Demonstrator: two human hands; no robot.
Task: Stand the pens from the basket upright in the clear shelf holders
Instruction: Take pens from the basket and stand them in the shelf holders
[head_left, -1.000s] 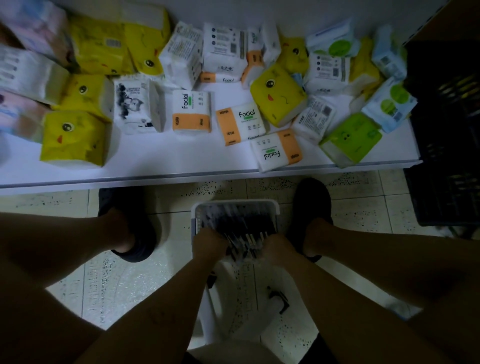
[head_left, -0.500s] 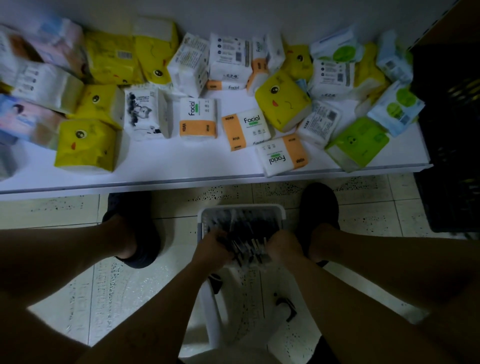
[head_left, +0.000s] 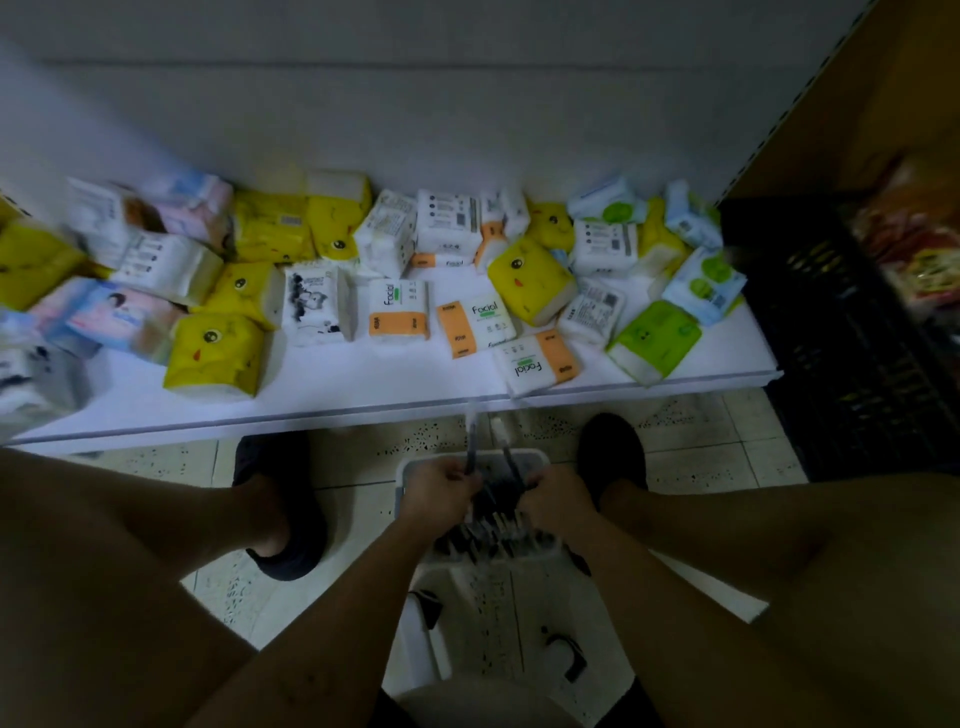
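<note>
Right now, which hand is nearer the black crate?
Right. The right hand is over the basket's right half, toward the crate; the left hand is over its left half, farther away.

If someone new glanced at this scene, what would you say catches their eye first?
A bright jumble of tissue packs, yellow ones loudest, crowds the white shelf across the middle. Below it, the left hand and right hand each grip a pen over the white basket at bottom centre.
</note>
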